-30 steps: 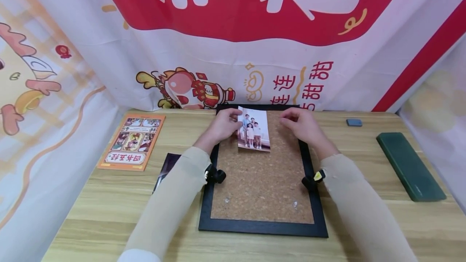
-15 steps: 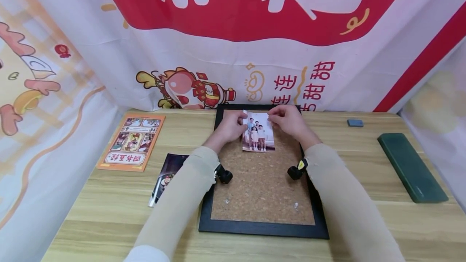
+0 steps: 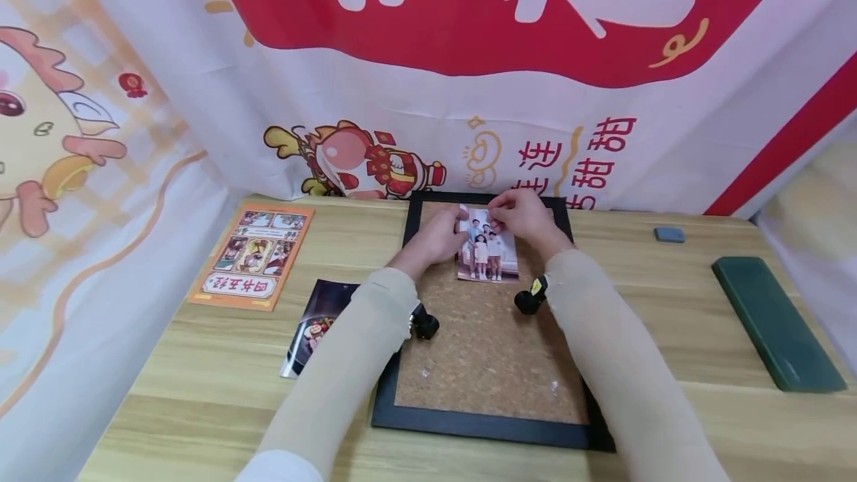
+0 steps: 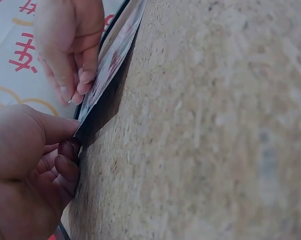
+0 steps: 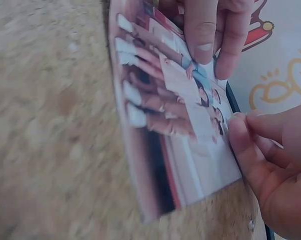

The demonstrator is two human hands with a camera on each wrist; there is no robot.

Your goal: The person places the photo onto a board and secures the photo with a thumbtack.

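A family photo [image 3: 489, 262] lies over the upper part of a black-framed corkboard [image 3: 482, 348]. My left hand [image 3: 438, 238] pinches its upper left edge between thumb and fingers. In the left wrist view the photo tilts up off the cork, with shadow beneath it. At the photo's top edge is my right hand [image 3: 525, 218], thumb and fingertips together around a small pin [image 4: 69, 102]; only its thin pale tip shows. Two small clear bits, one a clear speck [image 3: 425, 372], sit low on the cork.
Left of the board lie an orange booklet [image 3: 253, 257] and a dark glossy picture [image 3: 318, 329], partly under my left sleeve. On the right are a blue eraser-like block [image 3: 669, 234] and a dark green case [image 3: 780, 326]. A printed cloth [image 3: 375, 80] hangs behind the board.
My right hand has moved left from the board's right side to the photo's top edge. The photo, in my left hand, has shifted slightly right across the cork.
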